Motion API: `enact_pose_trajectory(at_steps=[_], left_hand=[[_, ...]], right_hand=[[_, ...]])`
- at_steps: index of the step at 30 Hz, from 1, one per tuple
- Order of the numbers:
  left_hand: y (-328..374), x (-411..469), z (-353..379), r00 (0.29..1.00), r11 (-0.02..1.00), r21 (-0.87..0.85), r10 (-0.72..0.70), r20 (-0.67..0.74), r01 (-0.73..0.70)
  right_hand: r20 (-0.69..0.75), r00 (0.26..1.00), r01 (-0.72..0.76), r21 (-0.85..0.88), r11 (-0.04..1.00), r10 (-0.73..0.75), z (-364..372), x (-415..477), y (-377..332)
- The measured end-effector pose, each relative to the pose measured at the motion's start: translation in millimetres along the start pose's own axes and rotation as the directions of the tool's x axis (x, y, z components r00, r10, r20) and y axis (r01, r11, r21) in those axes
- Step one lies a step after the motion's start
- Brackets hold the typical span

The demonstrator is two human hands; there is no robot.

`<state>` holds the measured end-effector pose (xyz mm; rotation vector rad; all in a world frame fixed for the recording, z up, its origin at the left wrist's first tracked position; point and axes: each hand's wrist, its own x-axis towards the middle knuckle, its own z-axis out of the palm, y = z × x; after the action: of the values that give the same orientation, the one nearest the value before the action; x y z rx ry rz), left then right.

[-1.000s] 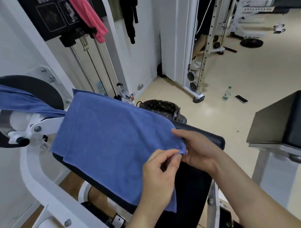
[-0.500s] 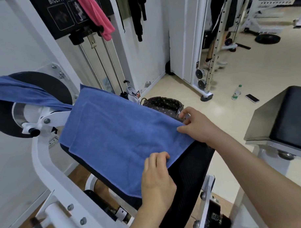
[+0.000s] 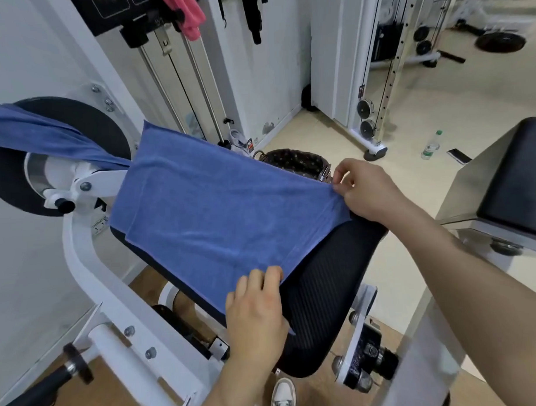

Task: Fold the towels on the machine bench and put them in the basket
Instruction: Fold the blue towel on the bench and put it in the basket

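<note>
On the far left, the other towel (image 3: 45,134) hangs over the machine's round black wheel. It is not folded yet.

The folded towel (image 3: 218,210) lies flat on the black padded surface (image 3: 324,292). Its long way runs from the far left to the near right. Its short end points at the person.

A second ago both hands were bunched at one corner of that end. Now they have moved apart, one to each corner. The left hand (image 3: 255,306) has its fingers curled over the near corner. Behind the towel sits the basket (image 3: 292,161), dark with little dots. The right hand (image 3: 366,193) pinches the far corner, just beside the basket.

I think the end is pulled straight and ready for the next fold.
</note>
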<state>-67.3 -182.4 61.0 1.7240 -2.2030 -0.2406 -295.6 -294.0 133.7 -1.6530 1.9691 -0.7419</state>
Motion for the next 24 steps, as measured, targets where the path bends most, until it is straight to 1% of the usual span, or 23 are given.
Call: enact_pose_trajectory(at_steps=[2,3,4,6,8,10,14,18,21,24], left_hand=[[3,2,-1,0.999,0.997,-0.049,-0.054,0.007,0.054],[5,1,-1,0.996,0.992,-0.099,-0.08,0.033,0.083],[6,-2,0,0.996,0.986,-0.148,-0.063,0.057,0.071],[6,-12,3,0.992,0.977,-0.207,0.08,0.096,-0.059],[4,-22,8,0.964,0.96,-0.222,0.209,0.168,-0.169],[0,-25,15,0.935,0.945,-0.217,0.289,0.207,-0.244],[-1,-22,19,0.908,0.923,-0.269,0.34,0.243,-0.274],[-2,-25,22,0.879,0.914,-0.312,0.358,0.315,-0.26],[-3,-27,21,0.857,0.904,-0.388,0.336,0.391,-0.178],[-8,-22,14,0.841,0.839,-0.542,0.322,0.434,-0.041]], right_hand=[[-0.04,0.999,0.016,-0.05,0.999,-0.018,0,4,1],[-0.055,0.998,0.031,-0.11,0.993,-0.037,0,4,1],[-0.062,0.996,0.045,-0.194,0.98,-0.058,0,4,1],[-0.037,0.995,0.073,-0.384,0.92,-0.094,1,0,2],[0.011,0.993,0.109,-0.505,0.856,-0.12,5,-6,3],[0.036,0.991,0.13,-0.559,0.819,-0.133,8,-11,4],[0.032,0.99,0.127,-0.618,0.776,-0.136,7,-12,7],[0.026,0.996,0.082,-0.664,0.743,-0.086,4,-19,7],[0.006,0.999,0.029,-0.678,0.735,-0.034,1,-23,8],[-0.009,1.0,0.002,-0.72,0.694,-0.013,-2,-25,5]])
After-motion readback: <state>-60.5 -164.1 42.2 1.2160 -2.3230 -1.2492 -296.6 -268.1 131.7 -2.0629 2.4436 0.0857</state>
